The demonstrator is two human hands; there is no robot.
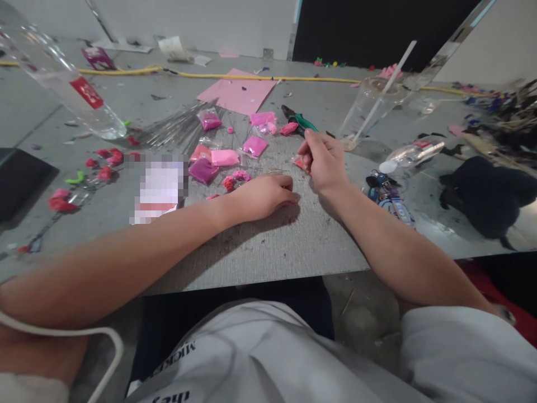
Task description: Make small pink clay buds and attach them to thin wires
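Note:
My left hand (268,196) rests low over the grey table (251,254), its fingers curled; a bit of red shows under the fingertips, too small to name. To its right and slightly farther back, my right hand (323,159) has its fingers pinched beside a small orange-red packet (299,163). Whether the fingers grip that packet is hard to see. Beyond the hands lie a magenta packet (255,146), a pink packet (225,157) and a purple packet (203,170). Green-handled pliers (298,118) lie just behind my right hand. Small red and pink clay pieces (235,179) sit beside my left wrist.
A clear bottle (84,98) stands at the left, near thin wires (180,126) and a pixelated phone-like shape (161,184). At the right are a clear cup with a straw (369,106), a lying bottle (413,154), keys (388,196) and black cloth (489,193).

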